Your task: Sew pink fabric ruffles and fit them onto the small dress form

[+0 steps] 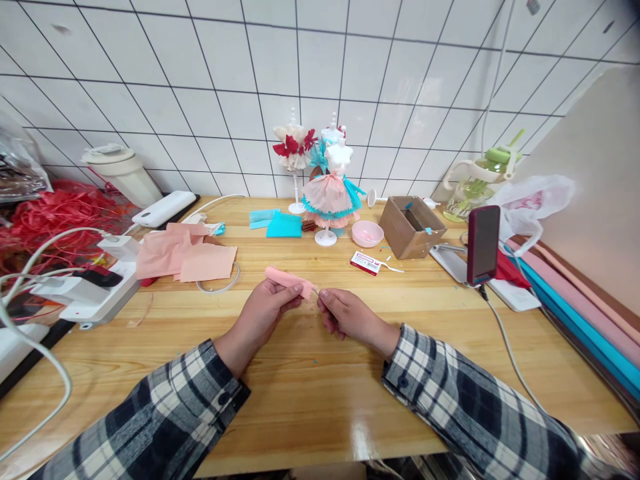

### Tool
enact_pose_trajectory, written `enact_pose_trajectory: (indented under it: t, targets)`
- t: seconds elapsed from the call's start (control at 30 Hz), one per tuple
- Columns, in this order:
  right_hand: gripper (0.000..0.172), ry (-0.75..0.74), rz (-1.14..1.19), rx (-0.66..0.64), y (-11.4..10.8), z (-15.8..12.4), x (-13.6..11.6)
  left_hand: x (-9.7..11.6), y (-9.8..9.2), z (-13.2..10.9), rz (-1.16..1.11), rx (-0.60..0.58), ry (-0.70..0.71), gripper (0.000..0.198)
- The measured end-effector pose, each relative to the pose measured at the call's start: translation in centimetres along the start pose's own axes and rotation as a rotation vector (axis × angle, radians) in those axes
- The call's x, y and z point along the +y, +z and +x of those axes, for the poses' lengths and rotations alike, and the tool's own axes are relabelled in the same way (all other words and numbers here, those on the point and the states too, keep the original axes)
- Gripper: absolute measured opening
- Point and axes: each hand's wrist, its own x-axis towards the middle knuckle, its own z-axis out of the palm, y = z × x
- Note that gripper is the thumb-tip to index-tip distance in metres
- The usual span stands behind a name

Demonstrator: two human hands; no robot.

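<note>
In the middle of the wooden table [345,407], my left hand [267,308] pinches a folded strip of pink paper [286,283] between thumb and fingers. My right hand [350,312] is closed on a small thin tool, whose dark tip touches the strip's right end; most of the tool is hidden in my fingers. Behind my hands stands a small white dress form [339,157] in a pink and turquoise paper skirt [327,198]. More pink paper sheets [207,262] lie to the left, and turquoise paper [283,225] lies behind the strip.
A pink bowl [367,233], a cardboard box [411,227] and a red-white card [365,263] sit behind my right hand. On the right, a phone [483,245] stands upright near a green-lidded bottle [480,180]. A power strip [107,293] with cables is at the left.
</note>
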Motion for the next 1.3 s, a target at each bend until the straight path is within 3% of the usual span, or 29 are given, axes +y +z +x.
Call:
enact_pose_trajectory:
  t: [1.3]
  targets:
    - [0.041,-0.041,-0.01,0.032,0.06,-0.05,0.15,0.07,0.07,0.05,-0.025,0.017,-0.009,0.024]
